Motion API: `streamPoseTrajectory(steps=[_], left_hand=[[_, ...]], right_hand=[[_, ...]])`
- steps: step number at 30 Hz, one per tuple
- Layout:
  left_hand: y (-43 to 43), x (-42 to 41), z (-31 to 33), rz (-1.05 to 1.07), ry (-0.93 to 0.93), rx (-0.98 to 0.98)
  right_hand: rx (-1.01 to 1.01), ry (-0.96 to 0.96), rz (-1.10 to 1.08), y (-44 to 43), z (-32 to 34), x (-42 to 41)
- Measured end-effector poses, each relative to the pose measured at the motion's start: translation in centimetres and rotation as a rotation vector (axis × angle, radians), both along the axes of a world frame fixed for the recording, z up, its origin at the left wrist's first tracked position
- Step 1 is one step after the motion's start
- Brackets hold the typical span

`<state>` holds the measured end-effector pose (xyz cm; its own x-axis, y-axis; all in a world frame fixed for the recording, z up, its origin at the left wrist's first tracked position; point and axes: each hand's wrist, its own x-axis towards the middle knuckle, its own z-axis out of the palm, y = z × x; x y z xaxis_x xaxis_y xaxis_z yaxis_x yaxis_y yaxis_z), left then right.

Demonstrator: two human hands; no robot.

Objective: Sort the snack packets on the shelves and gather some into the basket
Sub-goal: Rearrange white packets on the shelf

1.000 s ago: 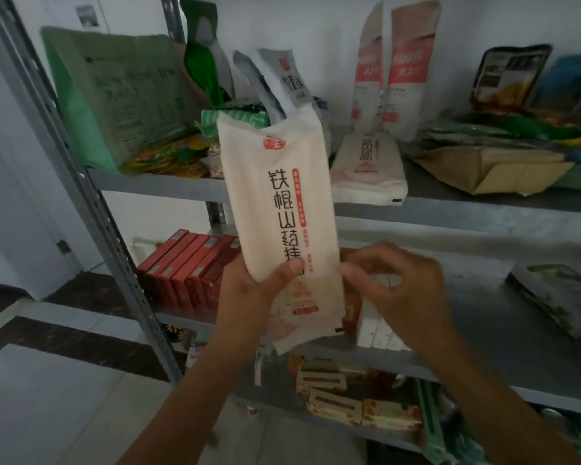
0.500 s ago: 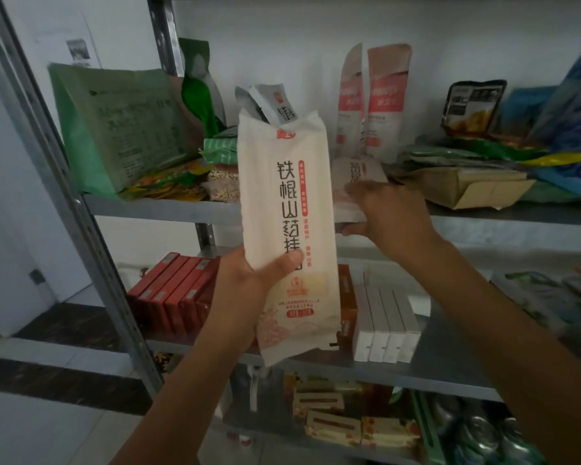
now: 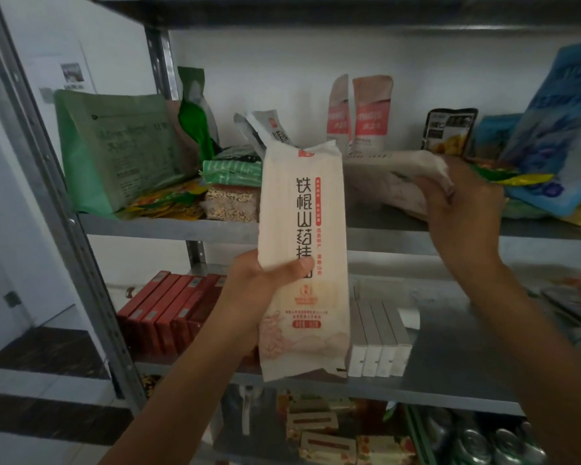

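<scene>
The left hand (image 3: pixel 255 297) has its grip closed round the lower half of a packet (image 3: pixel 302 223) upright before the upper shelf (image 3: pixel 168 226), while the right hand (image 3: pixel 463 216) grips a second packet (image 3: pixel 383 182) lying on that shelf, both probably light, stiff and brittle inside, best held mid-body.

A tall cream packet (image 3: pixel 302 256) with black and red lettering is standing upright in the left hand (image 3: pixel 252 297), while a white packet (image 3: pixel 389 182) is lying flat on the upper shelf (image 3: pixel 168 226), its end gripped by the right hand (image 3: pixel 460 209).
</scene>
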<state>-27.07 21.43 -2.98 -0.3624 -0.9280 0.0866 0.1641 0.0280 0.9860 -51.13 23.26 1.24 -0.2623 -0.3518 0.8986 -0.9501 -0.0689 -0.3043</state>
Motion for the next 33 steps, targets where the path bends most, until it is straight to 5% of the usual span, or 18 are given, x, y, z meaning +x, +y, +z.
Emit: streamPoseTrajectory(steps=[9,16,18,21,23,26,33], left_hand=[[-3.1,-6.0,4.5,-0.243,-0.002,0.258],[-5.8,-9.8,9.2,-0.194,-0.146,0.135],[-5.9,-10.6,9.6,-0.13,-0.329,-0.017],[-5.7,-11.3,9.1,0.022,-0.98,-0.562],[-5.1,-11.1,8.5,-0.06,-1.158,-0.788],[-5.2,-10.6,6.2,-0.307,-1.326,-0.851],[-7.1,-11.0,4.6,-0.079,-1.251,-1.03]], right_hand=[[-0.32,-0.12,0.08,3.0,0.8,-0.3],[-0.448,-0.123,0.09,3.5,0.7,-1.8],[-0.463,-0.143,0.1,3.5,0.6,-2.2],[-0.463,-0.171,0.122,3.4,-0.1,-3.1],[-0.454,-0.16,0.097,3.6,-0.4,-3.2],[-0.461,-0.076,0.051,3.5,-0.8,-3.3],[-0.431,0.001,0.051,3.1,-1.3,-2.7]])
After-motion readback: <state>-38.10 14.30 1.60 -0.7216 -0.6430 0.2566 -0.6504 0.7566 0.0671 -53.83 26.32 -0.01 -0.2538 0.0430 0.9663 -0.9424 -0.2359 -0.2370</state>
